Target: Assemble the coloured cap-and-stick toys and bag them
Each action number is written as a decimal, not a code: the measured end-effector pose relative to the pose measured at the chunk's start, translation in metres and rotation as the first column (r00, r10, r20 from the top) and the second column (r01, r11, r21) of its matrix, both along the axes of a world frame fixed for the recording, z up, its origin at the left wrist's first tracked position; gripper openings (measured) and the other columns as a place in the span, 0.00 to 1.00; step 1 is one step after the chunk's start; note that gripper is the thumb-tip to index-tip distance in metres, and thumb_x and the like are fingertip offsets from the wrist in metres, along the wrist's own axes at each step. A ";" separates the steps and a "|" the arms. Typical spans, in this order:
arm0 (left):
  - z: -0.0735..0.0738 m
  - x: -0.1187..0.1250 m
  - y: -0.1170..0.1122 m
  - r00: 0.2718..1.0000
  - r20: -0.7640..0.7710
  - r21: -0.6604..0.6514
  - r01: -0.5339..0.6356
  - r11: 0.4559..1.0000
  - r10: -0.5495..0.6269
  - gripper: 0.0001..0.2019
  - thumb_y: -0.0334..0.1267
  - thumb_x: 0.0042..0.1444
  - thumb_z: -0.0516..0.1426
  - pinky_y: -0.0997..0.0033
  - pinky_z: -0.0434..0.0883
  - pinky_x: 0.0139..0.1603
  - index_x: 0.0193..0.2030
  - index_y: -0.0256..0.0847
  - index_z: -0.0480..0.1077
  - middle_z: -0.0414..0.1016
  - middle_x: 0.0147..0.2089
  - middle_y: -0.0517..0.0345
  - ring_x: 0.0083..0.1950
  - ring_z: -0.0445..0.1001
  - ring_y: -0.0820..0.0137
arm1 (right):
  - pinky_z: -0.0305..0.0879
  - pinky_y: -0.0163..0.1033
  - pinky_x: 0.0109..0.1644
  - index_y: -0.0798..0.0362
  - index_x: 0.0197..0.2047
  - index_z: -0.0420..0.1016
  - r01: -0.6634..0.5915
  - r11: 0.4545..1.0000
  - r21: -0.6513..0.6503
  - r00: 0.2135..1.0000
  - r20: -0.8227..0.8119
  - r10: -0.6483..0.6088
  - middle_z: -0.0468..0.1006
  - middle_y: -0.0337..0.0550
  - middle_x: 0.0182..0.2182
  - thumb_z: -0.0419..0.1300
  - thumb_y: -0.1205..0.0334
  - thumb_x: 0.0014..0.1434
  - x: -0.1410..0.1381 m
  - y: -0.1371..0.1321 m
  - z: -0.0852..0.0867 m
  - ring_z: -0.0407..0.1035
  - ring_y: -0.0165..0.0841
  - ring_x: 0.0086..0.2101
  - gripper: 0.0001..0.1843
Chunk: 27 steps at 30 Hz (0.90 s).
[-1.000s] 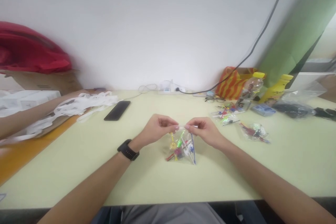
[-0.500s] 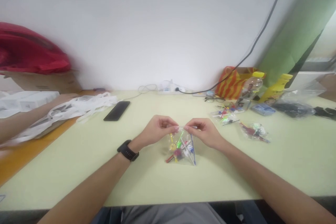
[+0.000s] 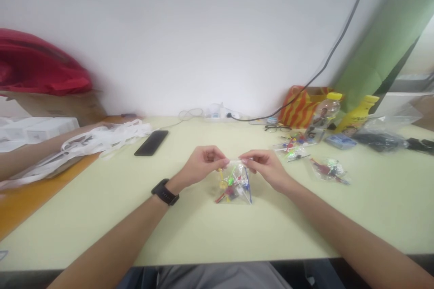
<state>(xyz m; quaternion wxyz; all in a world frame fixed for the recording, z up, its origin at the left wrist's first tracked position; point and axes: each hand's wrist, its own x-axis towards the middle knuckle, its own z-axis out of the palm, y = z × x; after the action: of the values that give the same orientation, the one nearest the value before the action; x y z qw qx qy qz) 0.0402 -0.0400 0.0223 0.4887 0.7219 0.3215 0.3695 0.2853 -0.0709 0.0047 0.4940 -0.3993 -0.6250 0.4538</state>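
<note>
A clear plastic bag (image 3: 233, 185) hangs between my hands, with small colourful plastic pieces and thin sticks inside. My left hand (image 3: 207, 162), with a black watch on its wrist, pinches the top left corner of the bag. The top right corner is pinched by my right hand (image 3: 262, 166). Similar filled bags lie to the right: one small bag (image 3: 329, 170) nearer me, and a cluster of bags (image 3: 293, 146) behind it. What exactly the small pieces are, I cannot make out.
A black phone (image 3: 151, 143) lies left of my hands. White straps (image 3: 101, 140) and another person's arm (image 3: 37, 149) are at the left. A clear bottle (image 3: 323, 115), a yellow bottle (image 3: 357, 115), glasses (image 3: 277, 128) and a striped bag (image 3: 294, 108) stand or lie back right.
Both hands have risen slightly with the bag, and its bottom edge is higher. The pieces inside have shifted a little. The hands keep their pinch on the bag's top edge.
</note>
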 end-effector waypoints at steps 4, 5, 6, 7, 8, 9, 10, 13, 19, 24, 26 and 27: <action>0.000 0.000 0.001 0.999 0.038 -0.013 -0.002 1.000 0.003 0.12 0.43 0.57 0.69 0.69 0.76 0.40 0.38 0.36 0.78 0.82 0.35 0.51 0.37 0.81 0.66 | 0.57 0.39 0.30 0.51 0.40 0.88 -0.012 1.000 -0.015 0.999 -0.046 0.011 0.72 0.39 0.23 0.69 0.55 0.56 0.001 0.000 -0.001 0.60 0.30 0.25 0.11; -0.001 0.001 0.001 0.998 0.055 -0.017 -0.009 1.000 0.009 0.11 0.43 0.56 0.69 0.68 0.77 0.41 0.38 0.36 0.78 0.83 0.35 0.51 0.38 0.81 0.65 | 0.58 0.39 0.31 0.50 0.40 0.88 -0.021 1.000 -0.015 0.998 -0.065 0.019 0.73 0.39 0.25 0.69 0.56 0.57 0.001 0.001 -0.002 0.60 0.30 0.26 0.11; -0.002 0.001 0.001 0.998 0.068 -0.019 -0.018 1.000 0.020 0.11 0.42 0.56 0.69 0.67 0.77 0.42 0.38 0.36 0.79 0.83 0.35 0.51 0.38 0.81 0.65 | 0.59 0.40 0.32 0.50 0.40 0.88 -0.033 0.999 -0.012 0.996 -0.084 0.032 0.73 0.39 0.26 0.68 0.58 0.57 0.002 0.001 -0.002 0.61 0.30 0.26 0.10; -0.003 0.002 0.002 0.997 0.075 -0.023 -0.034 0.999 0.036 0.10 0.41 0.56 0.68 0.66 0.77 0.43 0.38 0.36 0.80 0.83 0.35 0.50 0.39 0.82 0.64 | 0.59 0.40 0.33 0.49 0.40 0.88 -0.048 0.999 -0.006 0.994 -0.103 0.047 0.73 0.39 0.27 0.67 0.60 0.57 0.002 0.001 -0.002 0.61 0.30 0.27 0.10; -0.004 0.002 0.002 0.995 0.079 -0.028 -0.055 0.998 0.057 0.09 0.41 0.57 0.68 0.66 0.77 0.44 0.38 0.36 0.81 0.84 0.35 0.50 0.39 0.82 0.64 | 0.59 0.40 0.33 0.49 0.40 0.89 -0.061 0.998 0.002 0.991 -0.119 0.061 0.73 0.39 0.27 0.66 0.62 0.56 0.003 0.001 -0.003 0.61 0.30 0.27 0.09; -0.005 0.002 0.002 0.994 0.081 -0.036 -0.074 0.997 0.077 0.08 0.40 0.57 0.67 0.66 0.77 0.46 0.38 0.37 0.82 0.84 0.36 0.50 0.40 0.81 0.64 | 0.60 0.40 0.34 0.48 0.39 0.89 -0.072 0.997 0.012 0.989 -0.129 0.073 0.73 0.39 0.28 0.66 0.63 0.56 0.003 0.002 -0.003 0.61 0.30 0.27 0.10; -0.006 0.002 0.002 0.992 0.085 -0.044 -0.087 0.995 0.090 0.08 0.39 0.58 0.66 0.66 0.76 0.47 0.39 0.37 0.83 0.84 0.37 0.49 0.41 0.81 0.64 | 0.60 0.41 0.34 0.48 0.39 0.89 -0.076 0.997 0.022 0.988 -0.132 0.079 0.73 0.40 0.28 0.66 0.64 0.56 0.004 0.002 -0.003 0.62 0.30 0.28 0.10; -0.009 0.003 0.001 0.991 0.098 -0.069 -0.086 0.994 0.092 0.08 0.39 0.59 0.66 0.67 0.76 0.48 0.40 0.37 0.84 0.85 0.39 0.49 0.43 0.80 0.64 | 0.61 0.41 0.35 0.47 0.38 0.89 -0.063 0.997 0.053 0.991 -0.113 0.069 0.74 0.41 0.29 0.65 0.64 0.57 0.005 0.001 -0.002 0.63 0.31 0.28 0.10; -0.011 0.007 -0.001 0.991 0.076 -0.028 -0.109 0.994 0.111 0.15 0.45 0.54 0.71 0.66 0.77 0.45 0.43 0.37 0.83 0.84 0.42 0.48 0.42 0.80 0.64 | 0.62 0.40 0.33 0.49 0.39 0.87 -0.012 0.993 0.116 0.999 -0.031 0.015 0.75 0.41 0.28 0.68 0.55 0.59 0.005 0.001 0.001 0.64 0.32 0.27 0.09; -0.010 0.005 0.001 0.991 0.026 0.023 -0.131 0.991 0.130 0.17 0.45 0.54 0.71 0.66 0.77 0.49 0.48 0.39 0.83 0.85 0.45 0.49 0.46 0.81 0.62 | 0.67 0.41 0.37 0.51 0.39 0.85 -0.029 0.995 0.093 0.994 0.107 0.019 0.81 0.43 0.31 0.69 0.48 0.60 0.001 0.000 0.004 0.71 0.35 0.31 0.15; -0.008 0.004 0.003 0.993 -0.010 0.048 -0.114 0.992 0.115 0.15 0.45 0.56 0.70 0.66 0.77 0.49 0.46 0.39 0.84 0.85 0.44 0.49 0.45 0.81 0.61 | 0.69 0.42 0.39 0.51 0.37 0.85 -0.022 0.991 0.129 0.988 0.152 0.003 0.83 0.46 0.34 0.68 0.47 0.61 0.002 0.000 0.005 0.74 0.38 0.34 0.15; -0.006 0.003 0.003 0.994 -0.027 0.055 -0.101 0.993 0.103 0.14 0.46 0.56 0.69 0.66 0.77 0.48 0.45 0.39 0.84 0.85 0.43 0.50 0.45 0.81 0.62 | 0.70 0.42 0.39 0.51 0.37 0.85 -0.018 0.989 0.145 0.986 0.169 -0.007 0.84 0.46 0.34 0.68 0.47 0.61 0.003 0.000 0.005 0.74 0.38 0.35 0.15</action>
<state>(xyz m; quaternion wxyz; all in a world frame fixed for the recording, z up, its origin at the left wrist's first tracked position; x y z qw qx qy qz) 0.0431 -0.0370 0.0159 0.4448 0.7230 0.3552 0.3915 0.2878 -0.0709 0.0097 0.4658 -0.3974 -0.6973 0.3727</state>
